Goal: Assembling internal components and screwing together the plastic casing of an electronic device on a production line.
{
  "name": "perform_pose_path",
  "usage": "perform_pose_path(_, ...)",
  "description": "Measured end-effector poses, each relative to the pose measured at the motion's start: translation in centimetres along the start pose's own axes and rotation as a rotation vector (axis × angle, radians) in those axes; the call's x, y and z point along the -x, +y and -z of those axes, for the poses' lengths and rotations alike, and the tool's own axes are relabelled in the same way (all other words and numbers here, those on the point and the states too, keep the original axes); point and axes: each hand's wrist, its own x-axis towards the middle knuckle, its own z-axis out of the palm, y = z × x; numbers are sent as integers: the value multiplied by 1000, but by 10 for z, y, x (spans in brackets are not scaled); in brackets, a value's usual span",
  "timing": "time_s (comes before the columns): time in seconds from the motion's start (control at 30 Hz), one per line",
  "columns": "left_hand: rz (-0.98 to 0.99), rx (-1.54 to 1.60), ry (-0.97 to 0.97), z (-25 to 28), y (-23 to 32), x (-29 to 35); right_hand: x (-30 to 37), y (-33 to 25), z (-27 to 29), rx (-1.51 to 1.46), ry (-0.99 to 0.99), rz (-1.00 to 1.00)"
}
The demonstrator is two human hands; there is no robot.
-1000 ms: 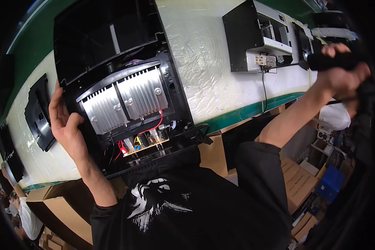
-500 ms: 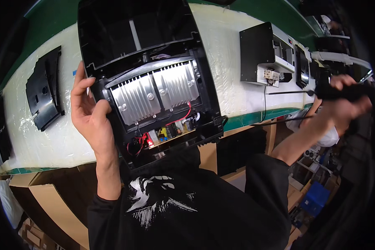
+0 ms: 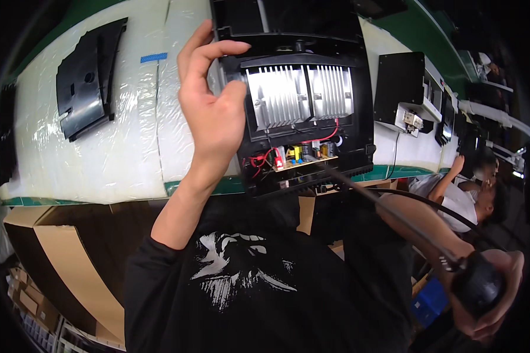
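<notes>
A black plastic housing (image 3: 362, 112) stands tilted in front of me over the table. Inside are two silver finned heat sinks (image 3: 277, 97) and, below them, a small circuit board (image 3: 306, 165) with red wires. My left hand (image 3: 215, 106) grips the housing's left side, thumb and fingers bent over the edge. Low at the right, my right hand (image 3: 503, 294) is wrapped round the black body of a power screwdriver (image 3: 480, 285). Its long thin shaft slants up and left, and the tip seems to end by the circuit board; whether it touches cannot be made out.
White padding with plastic film covers the table (image 3: 29, 129). A curved black panel (image 3: 88, 82) lies at left, a black metal box (image 3: 400, 85) at right. Below stands an open carton (image 3: 70, 265). A seated person (image 3: 453, 197) is at far right. A black cable arcs near my right arm.
The screwdriver has come down from the upper right, its shaft now slanting toward the housing. In the picture, housing and left hand sit further right, and the left fingers reach further over the edge.
</notes>
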Motion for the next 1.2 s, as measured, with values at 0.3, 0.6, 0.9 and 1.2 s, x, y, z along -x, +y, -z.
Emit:
perform_pose_path(0.3,-362,240,-14,-5,-31,-13,96,66,-123,-438,269,-834)
perform_pose_path(0.6,-692,474,32,-11,-42,-14,119,39,-134,-162,97,-1213)
perform_pose_path(0.9,-658,394,69,-14,-37,-15,129,30,-140,-137,-1,-1226)
perform_pose_path(1.2,229,56,79,-6,34,-8,137,39,-159,-127,239,-1011)
